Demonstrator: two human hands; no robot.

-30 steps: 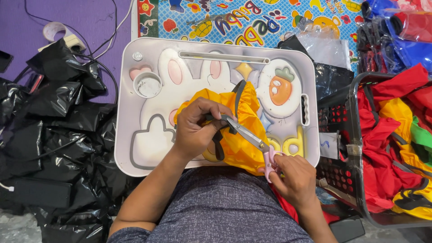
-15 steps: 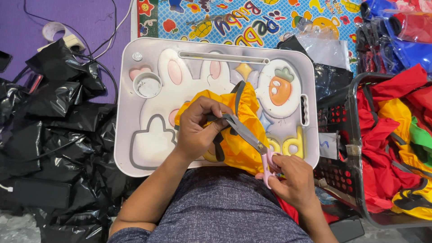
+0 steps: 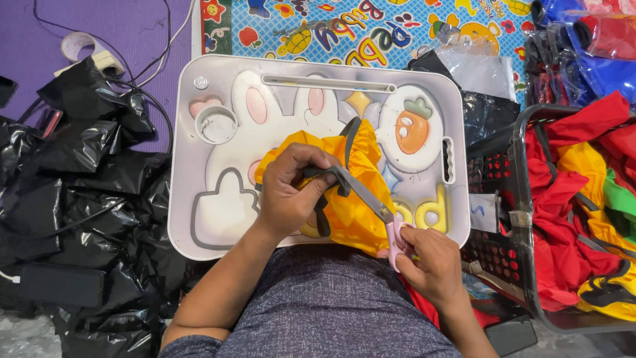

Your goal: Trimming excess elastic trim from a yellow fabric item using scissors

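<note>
Yellow cloth [image 3: 351, 212] lies bunched on our white lap tray [image 3: 199, 219]. Our left hand [image 3: 288, 192] has its grip closed on the cloth and its grey strap [image 3: 344, 182]. Our right hand [image 3: 430, 262] grips the pink-handled scissors [image 3: 371, 202], their long axis slanting up-left, tips at the strap. Black bags [image 3: 73, 172] crowd the left; a basket [image 3: 523, 219] of red cloth stands right.

I see yellow-orange fabric [image 3: 351, 199] w/ dark grey strap [image 3: 348, 136] mid lap tray [image 3: 199, 219]; tray pale lilac-white, bunny shapes w/ pink ears, orange carrot [image 3: 411, 130] nr right edge. Scissors [image 3: 371, 205]: grey blades, pink handles. Black bags [image 3: 73, 172] off left edge.
</note>
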